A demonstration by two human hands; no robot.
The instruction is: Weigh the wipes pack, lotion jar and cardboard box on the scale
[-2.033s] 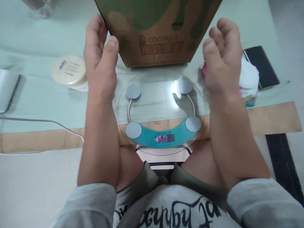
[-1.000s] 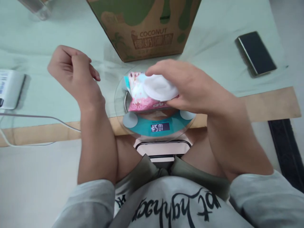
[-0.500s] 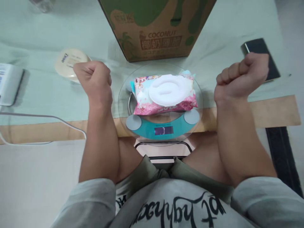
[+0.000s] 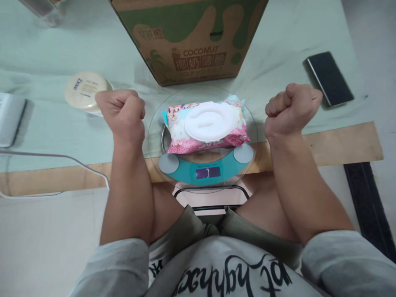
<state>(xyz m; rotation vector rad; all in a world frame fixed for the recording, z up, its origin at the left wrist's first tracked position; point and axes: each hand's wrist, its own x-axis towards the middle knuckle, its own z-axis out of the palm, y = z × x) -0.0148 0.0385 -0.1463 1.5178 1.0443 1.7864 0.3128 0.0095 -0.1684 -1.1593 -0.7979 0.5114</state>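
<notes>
Both my hands are closed into fists with nothing showing in them. My left hand (image 4: 122, 111) is raised beside a cream Dove tub (image 4: 82, 88), partly covering its right side in view. My right hand (image 4: 292, 108) is at the right, its knuckles close to a dark phone-like slab (image 4: 331, 80) in the picture. Between the fists, a pink and white pack of wet wipes (image 4: 208, 140) with a white lid lies on a round glass scale (image 4: 185, 175). A lit purple display glows on the scale's teal band; its reading is hard to make out.
A tall cardboard box (image 4: 198, 45) printed "COCONUT" stands just behind the scale. At the left edge are a white device (image 4: 10, 119) and a pale cable (image 4: 71, 156). A clear container (image 4: 51, 16) shows at top left. The table's wooden edge (image 4: 340, 144) runs across the front.
The view has shifted slightly, so the table things sit a little further left. My right fist has moved inward, towards the scale, uncovering more of the dark slab. Both hands stay closed.
</notes>
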